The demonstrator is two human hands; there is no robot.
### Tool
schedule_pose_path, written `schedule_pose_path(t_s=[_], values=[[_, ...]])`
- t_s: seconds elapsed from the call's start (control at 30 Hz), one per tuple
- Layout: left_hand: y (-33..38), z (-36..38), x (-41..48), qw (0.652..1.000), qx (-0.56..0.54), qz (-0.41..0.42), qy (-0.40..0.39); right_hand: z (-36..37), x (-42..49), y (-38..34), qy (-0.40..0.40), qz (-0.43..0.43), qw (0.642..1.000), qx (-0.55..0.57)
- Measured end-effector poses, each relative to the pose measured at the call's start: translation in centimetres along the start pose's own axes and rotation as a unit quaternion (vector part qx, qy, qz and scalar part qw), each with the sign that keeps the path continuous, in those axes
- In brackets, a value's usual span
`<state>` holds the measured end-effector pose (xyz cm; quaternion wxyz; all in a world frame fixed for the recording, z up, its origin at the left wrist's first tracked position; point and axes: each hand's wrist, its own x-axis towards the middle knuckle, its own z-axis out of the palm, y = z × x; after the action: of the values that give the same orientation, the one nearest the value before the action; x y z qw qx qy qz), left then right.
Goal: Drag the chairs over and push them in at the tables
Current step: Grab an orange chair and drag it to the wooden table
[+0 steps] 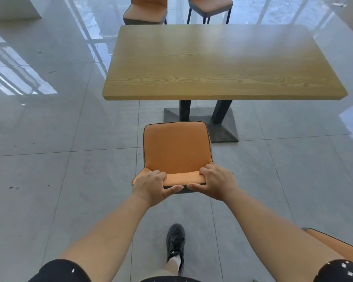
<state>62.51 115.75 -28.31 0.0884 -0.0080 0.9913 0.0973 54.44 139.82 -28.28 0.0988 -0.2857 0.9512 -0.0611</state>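
Left hand (pixel 151 186), right hand (pixel 216 183) on chair (pixel 175 147) top edge; open floor (pixel 147 112) before table (pixel 222 58).

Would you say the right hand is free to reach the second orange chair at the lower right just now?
Probably not yet: the right hand grips the backrest of the orange chair facing the wooden table. The second chair sits just beside that forearm, so letting go should free the way.

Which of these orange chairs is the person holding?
The chair on the table's near side: the left grip and right grip hold its backrest. The others stand untouched.
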Motion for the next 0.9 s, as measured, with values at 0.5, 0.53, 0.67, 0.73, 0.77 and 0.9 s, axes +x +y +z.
schedule_pose_path(t_s=[0.5,0.53,0.67,0.73,0.77,0.9], values=[[-2.2,-0.7,6.3,1.000,0.003,0.002,0.008,-0.6,6.0,1.7,0.010,0.002,1.000,0.010],[-2.3,-0.7,6.4,1.000,0.004,0.002,0.012,-0.5,6.1,1.7,0.015,-0.001,1.000,0.009],[-2.5,-0.6,6.5,1.000,0.012,0.001,0.011,-0.5,6.4,1.6,0.004,-0.003,1.000,0.010],[-2.5,-0.6,6.6,1.000,0.013,-0.003,0.006,-0.6,6.5,1.7,-0.002,-0.003,1.000,0.006],[-2.5,-0.6,6.6,1.000,0.013,-0.006,0.005,-0.6,6.7,1.7,-0.005,-0.001,1.000,0.006],[-2.3,-0.8,6.6,1.000,0.013,-0.010,-0.016,-0.3,6.6,1.5,-0.020,0.010,1.000,0.010]])
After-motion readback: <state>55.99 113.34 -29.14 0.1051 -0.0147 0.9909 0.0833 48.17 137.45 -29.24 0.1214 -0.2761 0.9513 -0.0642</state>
